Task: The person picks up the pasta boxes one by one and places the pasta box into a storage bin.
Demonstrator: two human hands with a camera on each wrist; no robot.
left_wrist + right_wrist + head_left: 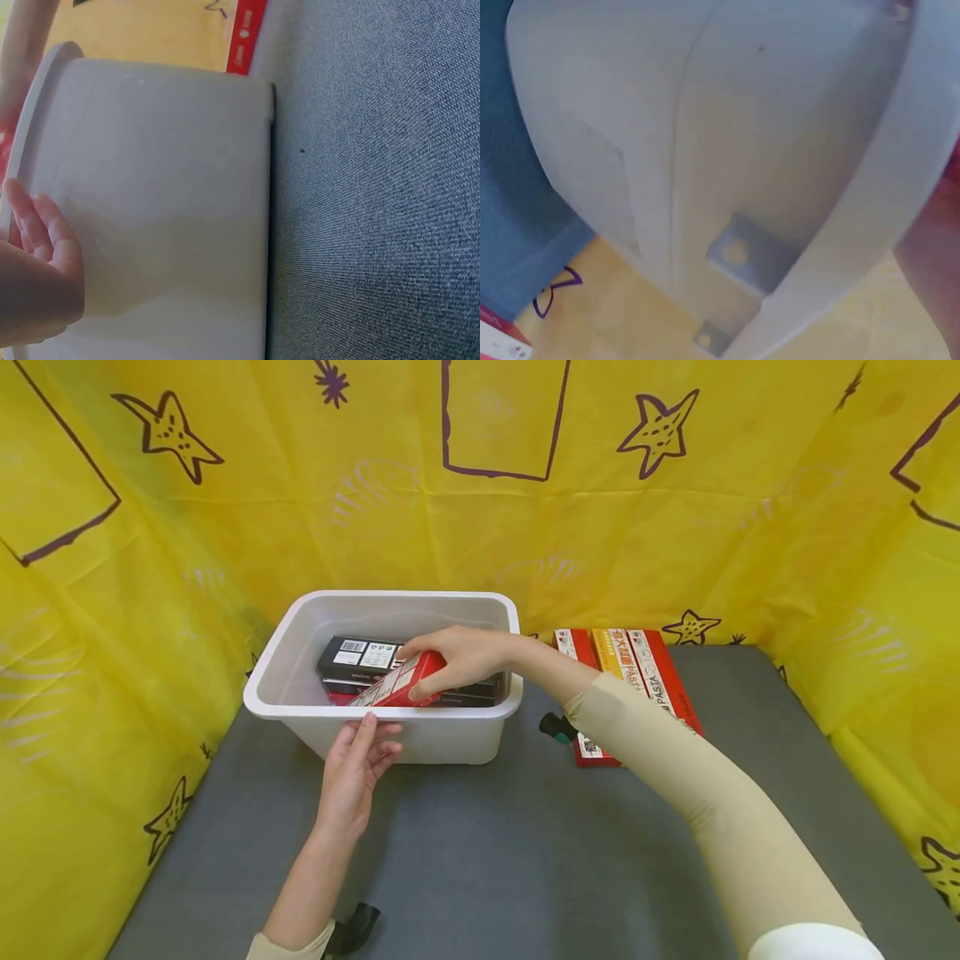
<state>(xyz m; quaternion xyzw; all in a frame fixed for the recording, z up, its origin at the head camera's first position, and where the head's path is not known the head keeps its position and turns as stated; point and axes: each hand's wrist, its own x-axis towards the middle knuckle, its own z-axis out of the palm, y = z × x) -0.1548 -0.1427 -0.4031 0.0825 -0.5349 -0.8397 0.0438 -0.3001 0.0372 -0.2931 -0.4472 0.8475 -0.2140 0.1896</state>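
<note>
The bin (450, 739) looks smooth plastic, the tabletop (480, 860) woven cloth.

Curtained-off space, probably indoors, yellow cloth walls (465, 552) (printed with starfish (171, 437)), grey woven-covered tabletop (487, 860)

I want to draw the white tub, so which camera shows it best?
The head camera: it shows nearly the whole tub from above, boxes inside. The left wrist camera shows only some outside and rim, sideways. The right wrist camera also shows only outside and rim, very close up.
</note>
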